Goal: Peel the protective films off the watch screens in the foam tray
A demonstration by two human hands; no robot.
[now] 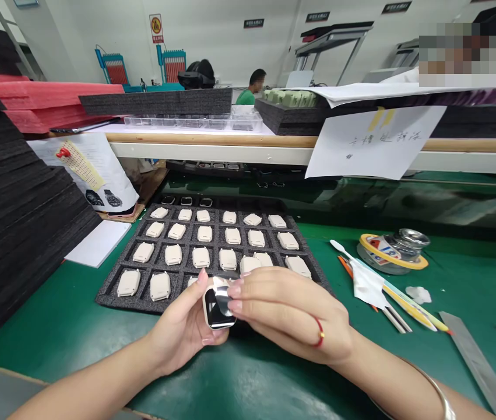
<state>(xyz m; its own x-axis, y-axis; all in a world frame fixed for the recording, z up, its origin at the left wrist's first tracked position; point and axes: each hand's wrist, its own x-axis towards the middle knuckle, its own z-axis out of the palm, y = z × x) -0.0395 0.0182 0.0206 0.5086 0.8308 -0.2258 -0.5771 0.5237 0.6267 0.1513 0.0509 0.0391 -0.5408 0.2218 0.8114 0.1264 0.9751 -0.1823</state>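
Observation:
A smartwatch case (218,310) with a glossy black face and a pale rim is held over the front edge of the foam tray. My left hand (182,326) is closed around it, thumb on its upper left edge and fingers underneath. From the right, my right hand (291,306) grips the case's upper right side, its fingers pressed together over part of the face. Whether a small thing is pinched under those fingertips is hidden. Behind both hands, the black foam tray (110,298) holds several cream watch cases (201,257) in its compartments; my hands cover some front ones.
Right of the tray lie a white-headed brush (339,248), a white cloth (368,286), a steel ruler (470,350) and a glass bottle with tape around it (390,251). Black foam sheets (16,210) are stacked left. A shelf edge (213,150) crosses behind. Other people sit farther back.

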